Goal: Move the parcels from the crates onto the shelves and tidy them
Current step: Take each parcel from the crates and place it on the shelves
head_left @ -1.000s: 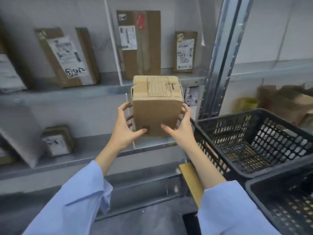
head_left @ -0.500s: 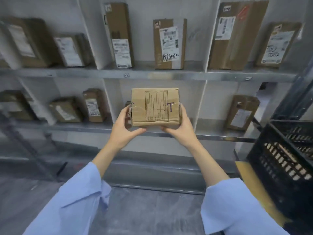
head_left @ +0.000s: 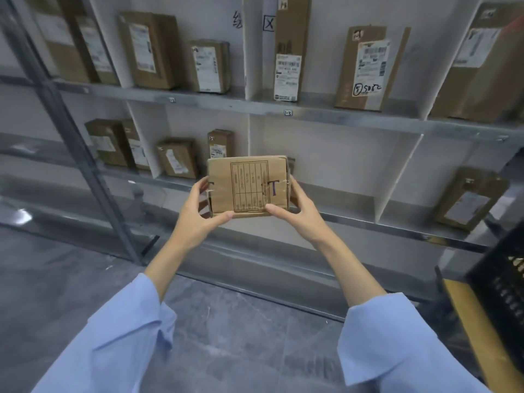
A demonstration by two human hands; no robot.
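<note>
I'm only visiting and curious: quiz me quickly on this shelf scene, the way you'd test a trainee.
1. True or false: the parcel is gripped by both the left hand and the right hand.
2. Which letter is handwritten on the parcel's face? A) T B) M C) S
3. Fill in: the black crate stands on the person's ____ side.

Key: 1 true; 2 A; 3 right.

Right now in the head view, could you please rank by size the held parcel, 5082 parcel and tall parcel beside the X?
5082 parcel and held parcel: alike; held one nearer.
Smallest: tall parcel.
</note>
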